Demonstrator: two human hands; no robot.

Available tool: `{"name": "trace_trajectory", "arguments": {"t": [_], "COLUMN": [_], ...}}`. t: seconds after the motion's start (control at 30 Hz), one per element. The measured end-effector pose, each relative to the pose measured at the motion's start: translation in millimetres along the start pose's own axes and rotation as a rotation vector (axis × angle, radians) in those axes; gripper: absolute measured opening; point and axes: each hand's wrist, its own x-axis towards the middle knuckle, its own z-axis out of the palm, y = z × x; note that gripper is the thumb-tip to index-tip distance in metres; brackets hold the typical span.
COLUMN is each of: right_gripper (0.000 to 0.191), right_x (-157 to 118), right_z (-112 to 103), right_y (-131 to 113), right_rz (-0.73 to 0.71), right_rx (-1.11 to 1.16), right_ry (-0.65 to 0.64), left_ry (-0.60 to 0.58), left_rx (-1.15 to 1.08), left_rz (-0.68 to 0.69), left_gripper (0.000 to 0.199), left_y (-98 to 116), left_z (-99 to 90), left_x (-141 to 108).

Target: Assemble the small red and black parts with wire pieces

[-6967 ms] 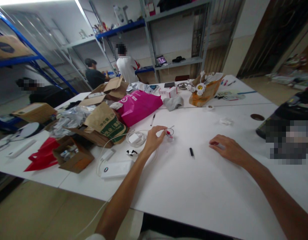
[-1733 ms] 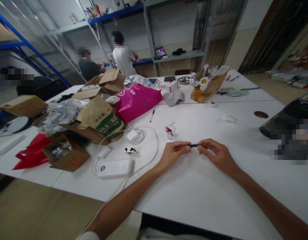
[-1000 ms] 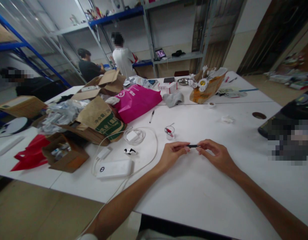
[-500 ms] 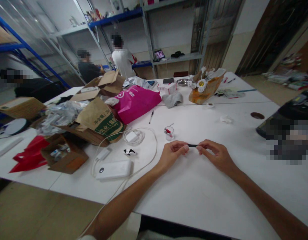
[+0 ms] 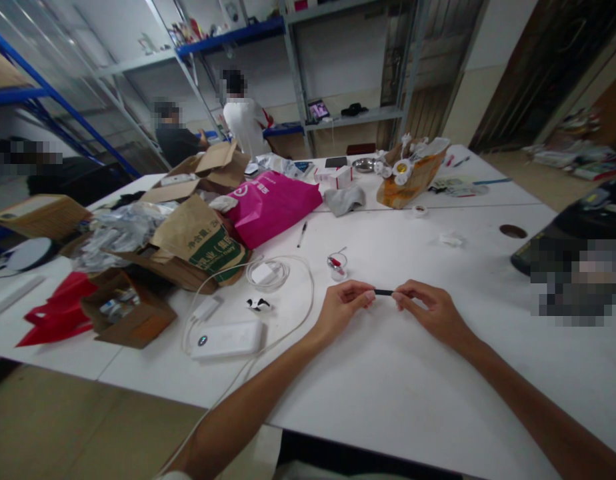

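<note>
A short, thin black strip (image 5: pixel 384 292) stretches between my two hands, low over the white table. My left hand (image 5: pixel 345 303) pinches its left end between thumb and fingers. At the other end, my right hand (image 5: pixel 428 303) pinches it the same way. Both ends are hidden by the fingertips, and I cannot make out what kind of thing the strip is. Just beyond my left hand lies a small clear round container (image 5: pixel 337 268) with something red in it. A small black-and-white figure (image 5: pixel 259 305) stands to the left of that hand.
A white power bank (image 5: pixel 228 340) and a looped white cable (image 5: pixel 311 293) lie on the left. Behind them are a pink bag (image 5: pixel 273 207), a brown paper bag (image 5: pixel 201 237) and an open cardboard box (image 5: pixel 133 323). A black backpack (image 5: pixel 573 227) sits at the right. Several people are in the background.
Both hands keep almost the same place and grip on the black strip. The view has shifted very slightly; otherwise the table looks the same.
</note>
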Motion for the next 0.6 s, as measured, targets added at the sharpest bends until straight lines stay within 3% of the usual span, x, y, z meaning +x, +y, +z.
{"name": "trace_trajectory", "arguments": {"t": [0.6], "right_gripper": [0.047], "right_x": [-2], "right_z": [-2], "right_y": [-4], "right_rz": [0.011], "right_rx": [-0.028], "right_ry": [-0.073], "left_ry": [-0.036], "left_rx": [0.047], "left_rz": [-0.002], "left_gripper": [0.042], "left_y": [-11], "left_z": [-4.7], "left_x": [1]}}
